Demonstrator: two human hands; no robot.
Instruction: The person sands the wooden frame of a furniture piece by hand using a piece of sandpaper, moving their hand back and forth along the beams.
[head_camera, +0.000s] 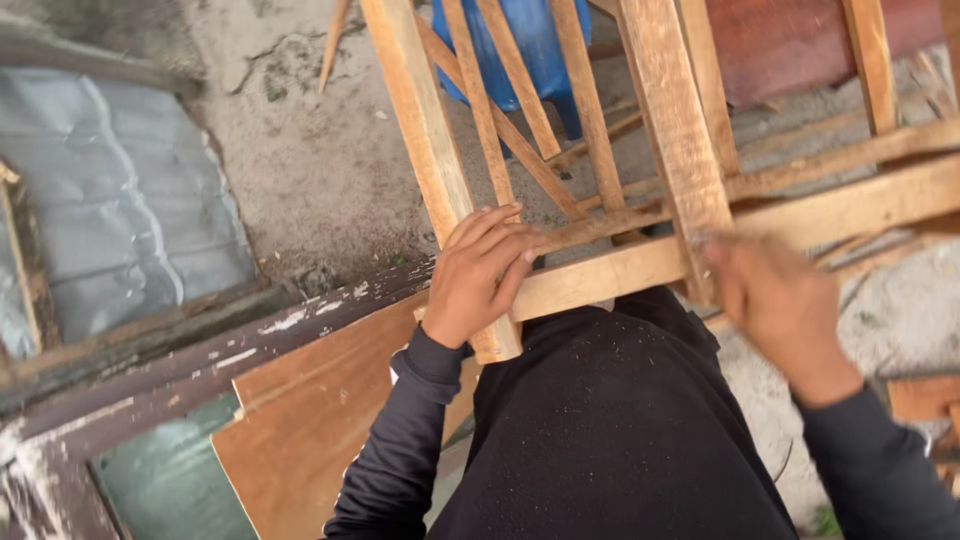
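Frame of bare wood (640, 270), a chair-like assembly of rails and slats, lies tipped across the person's lap, which is covered in dark cloth dusted with sawdust. Left hand (478, 275) is wrapped round the end of one leg post (430, 150) where a cross rail (600, 278) meets it, fingers closed over the joint. Right hand (775, 300) is motion-blurred against the thicker upright post (680, 130); whether it holds anything cannot be told (a thin pale streak near the fingers may be a tool or sandpaper, unclear).

Risk, as a judgement: the left fingers lie close to where the right hand works, so a slip along the rail could scrape them; rough edges may splinter bare skin. The frame rests only on the lap and one grip, so it could twist or slide off.

Room: slats crowd the space above the hands. Plywood sheet (310, 420) and an old painted beam (200, 350) lie to the left on the concrete floor (320, 160); a blue plastic object (540, 40) sits behind the slats.
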